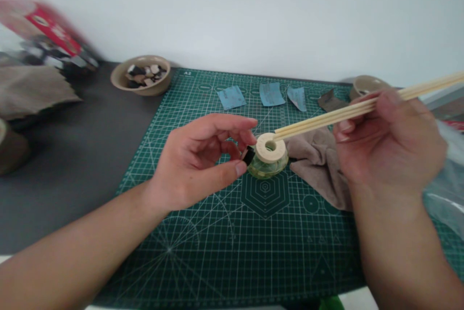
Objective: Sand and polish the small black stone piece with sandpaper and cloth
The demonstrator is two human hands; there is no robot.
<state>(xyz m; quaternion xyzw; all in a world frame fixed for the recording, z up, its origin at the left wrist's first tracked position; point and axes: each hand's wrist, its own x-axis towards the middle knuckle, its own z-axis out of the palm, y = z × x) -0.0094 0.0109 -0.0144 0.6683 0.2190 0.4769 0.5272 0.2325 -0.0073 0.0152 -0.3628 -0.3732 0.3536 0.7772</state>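
Note:
A squat reed diffuser bottle [267, 171] of clear glass, holding pale green-yellow liquid, stands upright on the green cutting mat. Its round pale wooden cap [270, 153] has a hole in the middle. My left hand [203, 160] curves around the bottle's left side, thumb in front and fingertips by the cap. A small black patch [248, 155] shows between thumb and fingers; whether it is a label or a loose piece, I cannot tell. Several thin diffuser reeds [326, 118] are pinched in my right hand [393, 138], their tips slanting down to the cap's hole edge.
Behind the bottle lie blue paper packets [232, 97]. A brown cloth [322, 165] is crumpled at right, near clear plastic [447, 184]. A beige bowl [159, 89] of dark and cream chips stands back left, another bowl [368, 84] back right. The cutting mat [217, 261] covers the middle.

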